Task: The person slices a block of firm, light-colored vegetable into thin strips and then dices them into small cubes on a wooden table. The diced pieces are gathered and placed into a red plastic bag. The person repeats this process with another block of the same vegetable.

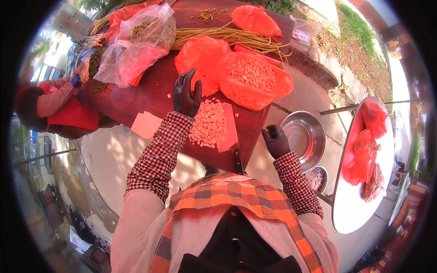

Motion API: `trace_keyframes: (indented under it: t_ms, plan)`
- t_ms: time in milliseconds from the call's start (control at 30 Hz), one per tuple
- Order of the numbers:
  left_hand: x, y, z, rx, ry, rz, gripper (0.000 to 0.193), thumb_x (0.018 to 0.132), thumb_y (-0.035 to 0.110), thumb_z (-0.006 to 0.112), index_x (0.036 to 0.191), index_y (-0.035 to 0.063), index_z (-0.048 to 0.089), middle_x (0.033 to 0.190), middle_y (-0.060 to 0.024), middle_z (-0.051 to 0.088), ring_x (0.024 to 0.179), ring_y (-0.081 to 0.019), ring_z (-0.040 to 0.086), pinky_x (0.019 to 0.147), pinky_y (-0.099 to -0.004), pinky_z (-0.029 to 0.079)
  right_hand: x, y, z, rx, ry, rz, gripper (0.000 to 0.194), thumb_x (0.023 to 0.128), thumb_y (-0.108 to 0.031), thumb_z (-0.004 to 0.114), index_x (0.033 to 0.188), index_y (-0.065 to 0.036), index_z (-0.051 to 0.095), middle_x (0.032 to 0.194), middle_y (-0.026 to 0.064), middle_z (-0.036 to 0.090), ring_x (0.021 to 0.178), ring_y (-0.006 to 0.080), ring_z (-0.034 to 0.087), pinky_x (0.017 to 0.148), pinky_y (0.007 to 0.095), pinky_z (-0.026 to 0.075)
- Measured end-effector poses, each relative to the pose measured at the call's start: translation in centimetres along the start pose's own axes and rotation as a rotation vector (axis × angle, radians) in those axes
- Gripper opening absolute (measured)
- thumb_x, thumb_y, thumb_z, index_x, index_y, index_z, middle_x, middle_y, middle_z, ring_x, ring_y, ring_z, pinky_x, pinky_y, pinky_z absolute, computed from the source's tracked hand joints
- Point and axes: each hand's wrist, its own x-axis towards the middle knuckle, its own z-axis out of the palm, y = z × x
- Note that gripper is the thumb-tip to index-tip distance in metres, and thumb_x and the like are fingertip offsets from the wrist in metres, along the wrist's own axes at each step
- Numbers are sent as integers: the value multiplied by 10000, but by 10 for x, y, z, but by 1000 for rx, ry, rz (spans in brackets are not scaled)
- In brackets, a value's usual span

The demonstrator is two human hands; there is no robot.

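Observation:
My left hand, in a black glove, hangs over the dark red table with its fingers apart and nothing in it. Just below it lies a heap of small pale cubes. A cleaver lies flat along the heap's right side, its black handle towards me. My right hand, also gloved, is past the table's right edge, in front of a metal basin. Its fingers are bent, and whether they hold anything is hidden. Beyond the heap, one open red plastic bag holds many cubes; another red bag stands beside it.
Long thin brown stems lie across the table's far part, near a tied red bag. Clear plastic bags lie at left, where another person stands. A white round table with several bags stands right. A smaller bowl is below the basin.

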Motion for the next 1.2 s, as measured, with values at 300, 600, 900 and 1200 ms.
trace_keyframes:
  t_ms: [300,600,900,1200]
  plan:
    - [-182,4,1,276,-277,-310,883,781,470,625,1431,31,219,1417,-252,257,1319,-382,258,1062,-547,208,-61,-51,89,-405,-525,184,477,775,-348,637,1052,30,546,970,243,601,844,368,626,746,426,512]
    - [-161,26,37,246,-280,-311,1176,615,710,651,1446,48,145,1468,-257,163,1357,-415,167,1077,-606,102,-54,-24,119,-98,-295,267,404,768,-229,613,1042,54,525,812,250,637,772,376,646,682,421,529]
    - [-164,26,42,14,-37,-236,815,629,336,799,1332,134,439,1349,-211,328,1264,-419,292,1021,-571,280,-75,-14,154,-225,-437,48,495,726,-258,663,1083,45,501,806,234,643,755,385,645,680,420,533]
    - [-143,60,33,10,31,-203,629,629,185,795,1205,96,558,1318,-178,382,1221,-399,348,992,-529,348,-74,-19,127,24,-440,122,591,719,-274,705,1173,29,481,832,203,649,796,351,651,681,383,520]
